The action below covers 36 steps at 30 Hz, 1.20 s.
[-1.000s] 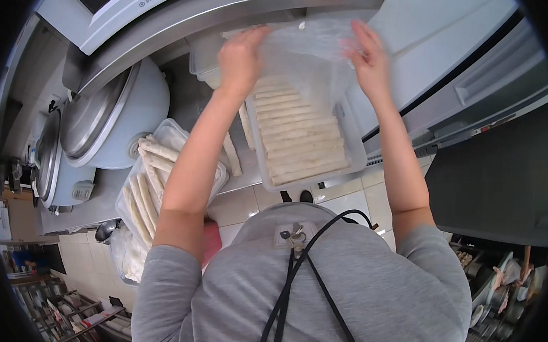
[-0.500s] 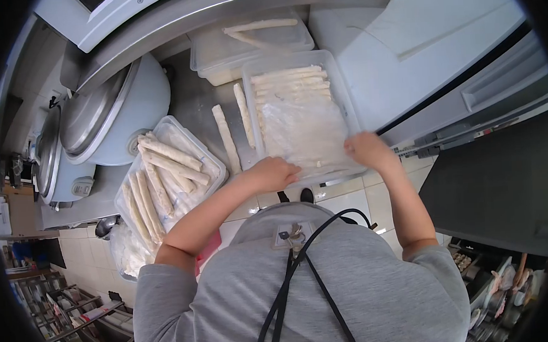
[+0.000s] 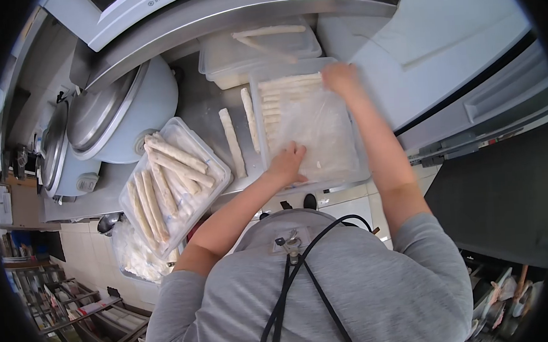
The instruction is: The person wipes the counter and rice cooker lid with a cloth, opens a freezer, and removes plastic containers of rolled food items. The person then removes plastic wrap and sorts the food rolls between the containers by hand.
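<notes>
In front of me stands a clear plastic container [image 3: 257, 110] with pale, floury dough sticks [image 3: 285, 84] laid side by side. A thin clear plastic sheet [image 3: 322, 137] covers the near and right part of them. My right hand [image 3: 342, 79] is at the container's far right corner, its fingers closed on the sheet's edge; the fingertips are partly hidden. My left hand [image 3: 289, 164] rests with fingers apart on the sheet near the container's left front. Two loose dough sticks, one nearer [image 3: 233, 142] and one beside the container [image 3: 249, 119], lie left of it.
A tilted container [image 3: 222, 180] of piled dough sticks [image 3: 174, 161] stands at left, above a tub of white flour-like material [image 3: 139, 261]. Two large lidded cookers [image 3: 153, 103] are behind it. A lidded container [image 3: 219, 65] with sticks on top stands behind; a white appliance [image 3: 440, 32] is at right.
My right hand has moved from the container's near right side to its far right corner, drawing the sheet along. My left hand has shifted inward onto the sheet, its fingers now spread.
</notes>
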Each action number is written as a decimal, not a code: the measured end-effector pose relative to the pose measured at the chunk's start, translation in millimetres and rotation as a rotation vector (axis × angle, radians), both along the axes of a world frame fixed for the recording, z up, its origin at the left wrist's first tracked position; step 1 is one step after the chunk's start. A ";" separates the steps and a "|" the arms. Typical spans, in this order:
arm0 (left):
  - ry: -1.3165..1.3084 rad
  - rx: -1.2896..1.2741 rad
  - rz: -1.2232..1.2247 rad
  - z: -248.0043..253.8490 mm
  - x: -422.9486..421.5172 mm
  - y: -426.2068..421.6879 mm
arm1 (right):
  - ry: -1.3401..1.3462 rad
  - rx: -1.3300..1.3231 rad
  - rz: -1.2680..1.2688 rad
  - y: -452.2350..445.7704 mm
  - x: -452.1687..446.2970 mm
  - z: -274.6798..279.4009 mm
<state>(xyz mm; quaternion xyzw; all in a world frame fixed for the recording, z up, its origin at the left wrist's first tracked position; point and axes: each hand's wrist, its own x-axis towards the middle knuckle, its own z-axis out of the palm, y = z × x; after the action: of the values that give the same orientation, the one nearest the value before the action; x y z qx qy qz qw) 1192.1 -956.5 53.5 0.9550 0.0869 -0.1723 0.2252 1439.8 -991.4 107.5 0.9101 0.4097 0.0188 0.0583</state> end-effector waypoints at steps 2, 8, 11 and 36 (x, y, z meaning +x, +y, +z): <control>0.007 0.007 0.033 1.0 -1.2 -0.3 | -0.389 0.486 -0.101 -0.7 6.6 16.3; -0.092 0.013 0.040 -5.9 -2.0 -4.1 | 0.778 0.207 0.362 22.0 -41.4 -36.1; 0.007 0.024 0.050 2.5 -4.8 -7.7 | 0.362 0.391 0.574 47.6 -74.2 -71.3; -0.135 0.055 0.106 -2.9 20.8 4.6 | 0.069 -0.579 0.131 19.8 16.8 65.7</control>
<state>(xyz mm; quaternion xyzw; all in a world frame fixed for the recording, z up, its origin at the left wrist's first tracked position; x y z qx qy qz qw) 1212.9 -951.9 50.6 0.9643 0.1268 -0.0929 0.2133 1456.6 -971.7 173.2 0.8273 0.4578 -0.1260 0.3001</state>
